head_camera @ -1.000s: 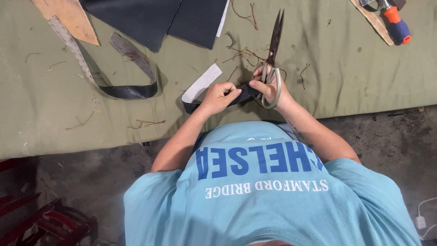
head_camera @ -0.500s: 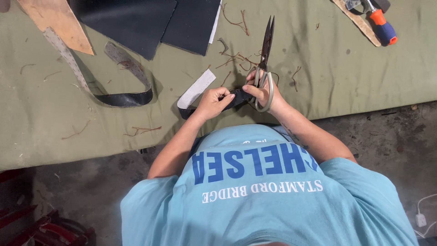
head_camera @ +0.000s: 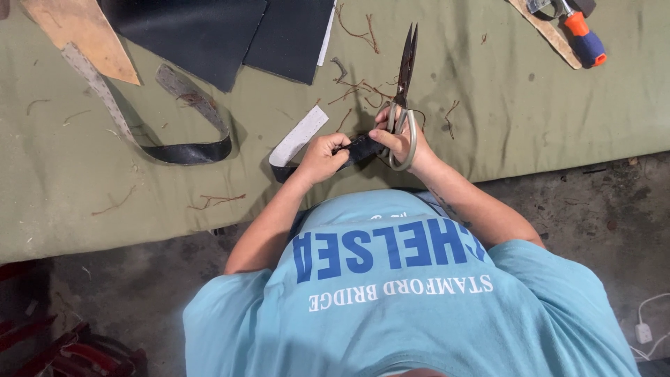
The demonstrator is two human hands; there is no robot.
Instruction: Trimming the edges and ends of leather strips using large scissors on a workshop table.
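Olive-green cloth surface (head_camera: 488,112). Two dark sheets (head_camera: 209,31) at far edge, left of centre, overlapping. Tan wedge-shaped piece (head_camera: 84,35) at far-left corner. Long strap (head_camera: 174,150), black one side and pale grey the other, curling from under the wedge toward mid-left. Brown thread scraps (head_camera: 359,87) scattered mid-surface, more near the front-left edge. Tool w/ orange-blue handle (head_camera: 585,38) on a tan strip (head_camera: 544,31) at far-right corner. Concrete floor (head_camera: 593,202) below front edge; white cable (head_camera: 645,328) bottom right, red frame (head_camera: 49,335) bottom left.
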